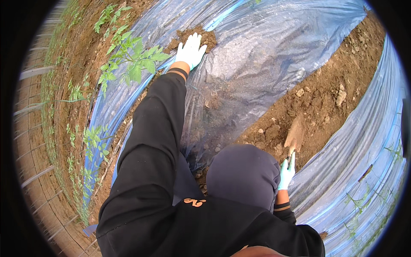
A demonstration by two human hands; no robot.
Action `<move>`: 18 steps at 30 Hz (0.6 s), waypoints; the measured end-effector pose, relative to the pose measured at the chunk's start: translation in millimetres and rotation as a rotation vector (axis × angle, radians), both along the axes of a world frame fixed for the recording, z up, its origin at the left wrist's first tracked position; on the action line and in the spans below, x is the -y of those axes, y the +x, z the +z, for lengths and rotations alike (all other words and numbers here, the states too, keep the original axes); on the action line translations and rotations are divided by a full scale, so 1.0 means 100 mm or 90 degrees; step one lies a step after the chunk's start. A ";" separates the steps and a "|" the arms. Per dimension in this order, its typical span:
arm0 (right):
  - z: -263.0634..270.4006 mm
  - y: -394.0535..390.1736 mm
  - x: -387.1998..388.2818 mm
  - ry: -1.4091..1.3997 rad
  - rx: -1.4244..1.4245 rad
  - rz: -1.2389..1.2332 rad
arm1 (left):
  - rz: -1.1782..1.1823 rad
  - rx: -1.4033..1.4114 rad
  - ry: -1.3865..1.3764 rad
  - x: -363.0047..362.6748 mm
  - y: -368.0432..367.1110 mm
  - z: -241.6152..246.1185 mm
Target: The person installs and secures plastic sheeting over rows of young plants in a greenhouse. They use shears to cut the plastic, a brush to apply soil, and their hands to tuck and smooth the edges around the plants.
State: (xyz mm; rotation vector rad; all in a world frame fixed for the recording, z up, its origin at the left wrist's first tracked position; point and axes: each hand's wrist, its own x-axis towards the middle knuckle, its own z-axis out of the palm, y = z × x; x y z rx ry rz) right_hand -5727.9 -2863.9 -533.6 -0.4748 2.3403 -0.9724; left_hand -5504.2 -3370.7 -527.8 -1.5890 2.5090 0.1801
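My left hand [191, 51], in a pale glove, lies flat with its fingers spread on a small mound of brown soil [209, 39]. That mound sits on bluish, see-through plastic mulch film [250, 64]. Down at my right side, my right hand [286, 173], gloved too, grips the handle of a garden trowel [294, 135]. The trowel's blade is coated in soil and points away from me over the bare earth of the furrow [334, 96]. Most of its handle is hidden by the hand.
Leafy seedlings, likely tomato [136, 59], stand left of my left forearm. A second film-covered bed [350, 154] runs along the right with thin plants [358, 202]. Clods [341, 96] dot the furrow. Wire mesh [35, 109] lines the far left. My bent knee [244, 173] is between my arms.
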 end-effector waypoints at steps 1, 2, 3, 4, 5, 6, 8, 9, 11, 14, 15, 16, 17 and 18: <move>-0.01 -0.01 -0.05 -0.004 0.020 0.009 | 0.008 0.068 0.054 0.01 -0.01 0.11; -0.01 -0.04 -0.06 -0.026 -0.041 0.056 | 0.007 0.089 0.057 -0.07 -0.03 0.21; 0.00 -0.08 -0.02 -0.036 -0.070 0.100 | 0.018 0.123 0.053 -0.17 -0.07 0.32; 0.07 -0.18 0.00 0.019 -0.081 0.185 | 0.008 0.084 0.013 -0.44 -0.05 0.41; 0.16 -0.32 0.04 0.099 -0.045 0.267 | -0.005 0.059 0.034 -0.79 -0.01 0.49; 0.24 -0.41 0.10 0.178 -0.012 0.357 | -0.010 -0.021 0.088 -1.24 0.08 0.58; 0.39 -0.59 0.25 0.154 -0.015 0.477 | -0.013 -0.091 0.183 -2.27 0.35 0.75; 0.43 -0.68 0.36 0.156 0.015 0.541 | 0.005 -0.141 0.221 -2.76 0.48 0.84; 0.41 -0.76 0.53 0.138 -0.015 0.661 | 0.063 -0.163 0.224 -3.47 0.76 1.01; 0.11 -0.86 0.87 0.198 -0.114 0.962 | 0.172 -0.304 0.272 -3.83 1.19 1.22; -0.02 -0.90 0.95 0.169 -0.126 1.061 | 0.185 -0.332 0.287 -3.87 1.37 1.30; -0.15 -0.94 1.07 0.133 -0.096 1.089 | 0.213 -0.299 0.312 -3.88 1.54 1.35; -0.26 -1.00 1.22 0.127 -0.103 1.165 | 0.219 -0.282 0.307 -3.89 1.71 1.40; -0.35 -1.05 1.37 0.081 -0.087 1.232 | 0.232 -0.269 0.289 -3.93 1.87 1.44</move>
